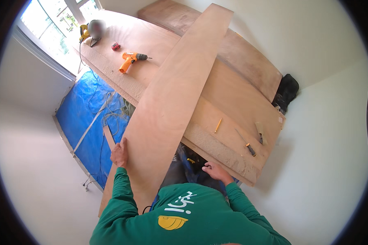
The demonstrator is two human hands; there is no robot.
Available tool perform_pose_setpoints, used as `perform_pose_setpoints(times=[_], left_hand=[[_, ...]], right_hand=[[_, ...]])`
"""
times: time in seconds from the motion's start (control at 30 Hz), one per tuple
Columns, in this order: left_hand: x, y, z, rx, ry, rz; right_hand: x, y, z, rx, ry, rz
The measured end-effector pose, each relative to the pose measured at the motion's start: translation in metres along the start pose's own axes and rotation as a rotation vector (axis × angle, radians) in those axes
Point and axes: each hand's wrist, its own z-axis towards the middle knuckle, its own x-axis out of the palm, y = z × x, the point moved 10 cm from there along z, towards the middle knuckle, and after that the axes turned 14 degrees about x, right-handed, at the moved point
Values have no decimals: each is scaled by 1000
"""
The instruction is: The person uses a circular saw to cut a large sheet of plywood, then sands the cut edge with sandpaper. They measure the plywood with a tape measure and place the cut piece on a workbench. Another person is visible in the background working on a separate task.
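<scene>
A long, pale plywood plank (171,94) lies slantwise across the wooden work surface, from near my body to the far side. My left hand (119,153) is closed on its left edge, the fingers partly hidden. A narrow wood strip (108,136) shows just beyond that hand. To the right of the plank, my right hand (217,171) is beside the near edge of the work surface, its fingers curled together. I cannot make out whether anything is in them. A small yellow object (191,160) shows in the dark gap left of it.
An orange drill (131,61), a red tape measure (115,46) and a yellow corded power saw (95,32) lie beyond the plank. On the right are a pencil (218,125), a screwdriver (248,148) and a putty knife (261,134). Blue sheeting (86,106) with cords covers the floor.
</scene>
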Motion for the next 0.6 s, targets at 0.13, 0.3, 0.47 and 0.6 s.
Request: perform_pose_setpoints(times=[0.13, 0.3, 0.47, 0.6], left_hand=[[0, -2, 0, -3, 5, -16], [2, 1, 2, 19, 119, -51], [-18, 65, -29, 82, 103, -104], [-23, 152, -90, -55, 196, -172]], right_hand=[[-2, 33, 63, 3, 132, 151], [-60, 126, 144, -79, -190, 300], [-66, 193, 177, 54, -153, 326], [-54, 205, 165, 12, -356, 195]])
